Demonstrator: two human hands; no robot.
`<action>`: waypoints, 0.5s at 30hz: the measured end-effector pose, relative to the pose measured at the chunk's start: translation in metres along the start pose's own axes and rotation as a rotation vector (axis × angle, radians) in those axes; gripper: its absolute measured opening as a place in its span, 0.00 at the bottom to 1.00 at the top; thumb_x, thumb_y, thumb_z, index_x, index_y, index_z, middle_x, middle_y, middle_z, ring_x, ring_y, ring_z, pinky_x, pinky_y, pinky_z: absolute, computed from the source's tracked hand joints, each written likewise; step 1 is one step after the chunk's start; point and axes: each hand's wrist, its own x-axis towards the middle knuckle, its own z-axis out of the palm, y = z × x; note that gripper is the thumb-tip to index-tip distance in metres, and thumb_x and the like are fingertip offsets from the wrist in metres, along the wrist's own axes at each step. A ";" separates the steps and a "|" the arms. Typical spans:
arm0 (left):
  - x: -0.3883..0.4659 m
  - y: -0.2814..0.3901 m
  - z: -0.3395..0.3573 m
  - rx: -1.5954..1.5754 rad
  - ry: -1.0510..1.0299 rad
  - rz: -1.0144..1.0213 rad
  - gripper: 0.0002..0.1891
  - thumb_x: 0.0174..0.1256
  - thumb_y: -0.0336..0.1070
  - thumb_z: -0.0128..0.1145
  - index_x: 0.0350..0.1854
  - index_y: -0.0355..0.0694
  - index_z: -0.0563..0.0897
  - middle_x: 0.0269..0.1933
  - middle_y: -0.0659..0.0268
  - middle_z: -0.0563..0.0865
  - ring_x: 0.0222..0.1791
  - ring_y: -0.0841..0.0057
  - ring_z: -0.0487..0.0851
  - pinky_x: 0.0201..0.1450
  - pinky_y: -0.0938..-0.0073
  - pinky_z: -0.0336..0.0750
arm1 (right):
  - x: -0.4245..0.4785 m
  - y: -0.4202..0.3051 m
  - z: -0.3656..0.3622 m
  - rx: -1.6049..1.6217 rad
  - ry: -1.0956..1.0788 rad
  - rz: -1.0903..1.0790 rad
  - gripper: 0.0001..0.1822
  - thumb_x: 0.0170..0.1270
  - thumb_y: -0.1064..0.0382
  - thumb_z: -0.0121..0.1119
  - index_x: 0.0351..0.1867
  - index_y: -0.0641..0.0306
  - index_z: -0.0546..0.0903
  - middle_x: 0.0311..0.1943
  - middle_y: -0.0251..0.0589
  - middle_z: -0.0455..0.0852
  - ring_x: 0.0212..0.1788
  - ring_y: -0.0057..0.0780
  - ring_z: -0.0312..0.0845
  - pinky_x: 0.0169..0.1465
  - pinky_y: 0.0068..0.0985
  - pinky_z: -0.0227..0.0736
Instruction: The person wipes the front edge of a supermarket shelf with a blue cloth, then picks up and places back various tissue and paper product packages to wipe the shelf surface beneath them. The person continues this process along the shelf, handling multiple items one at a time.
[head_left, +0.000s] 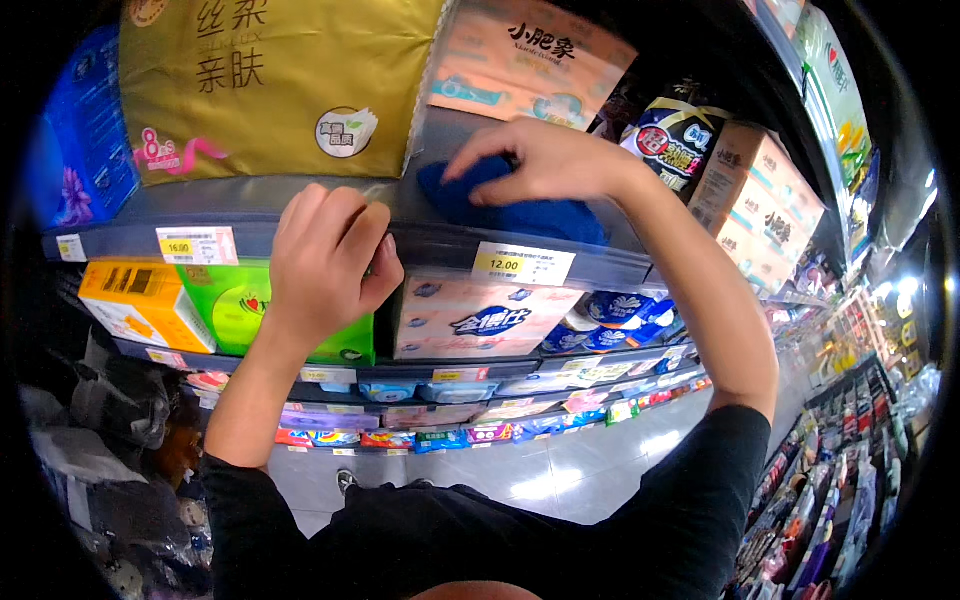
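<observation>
A dark blue cloth (525, 214) lies on the upper shelf (277, 199), behind the front rail. Over it is my right hand (540, 161), slightly blurred, with its thumb and index finger spread apart. Whether the fingertips touch the cloth is unclear. My left hand (330, 251) is curled into a loose fist in front of the rail, and nothing shows in it. Behind my left hand stands a large gold tissue pack (277, 112). A peach-coloured tissue pack (525, 67) stands beyond my right hand.
Price tags (523, 264) line the rail. Below are a green pack (232, 304), a pink tissue pack (472, 319) and blue-and-white tissue rolls (611, 319). Peach tissue packs (765, 199) stand further right. Hanging packaged goods (817, 480) flank the tiled floor (555, 469).
</observation>
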 end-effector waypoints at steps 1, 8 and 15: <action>0.000 -0.001 -0.001 0.003 -0.004 0.001 0.13 0.54 0.29 0.63 0.42 0.36 0.80 0.39 0.56 0.78 0.36 0.54 0.76 0.39 0.57 0.72 | -0.011 -0.012 -0.003 0.014 -0.034 0.052 0.20 0.65 0.61 0.71 0.57 0.61 0.88 0.55 0.41 0.90 0.59 0.34 0.84 0.66 0.30 0.74; -0.004 -0.003 0.001 0.002 0.004 0.033 0.14 0.52 0.31 0.64 0.43 0.37 0.80 0.39 0.57 0.78 0.36 0.57 0.76 0.37 0.58 0.72 | -0.046 0.023 -0.010 0.081 0.030 0.444 0.18 0.64 0.65 0.73 0.56 0.56 0.89 0.52 0.38 0.91 0.55 0.27 0.85 0.64 0.28 0.77; 0.003 -0.003 0.002 0.028 0.019 0.075 0.14 0.52 0.31 0.64 0.42 0.38 0.80 0.38 0.58 0.77 0.35 0.59 0.76 0.36 0.60 0.73 | 0.005 0.132 -0.007 -0.401 0.145 0.394 0.24 0.61 0.72 0.66 0.60 0.56 0.84 0.60 0.45 0.87 0.63 0.42 0.82 0.69 0.36 0.74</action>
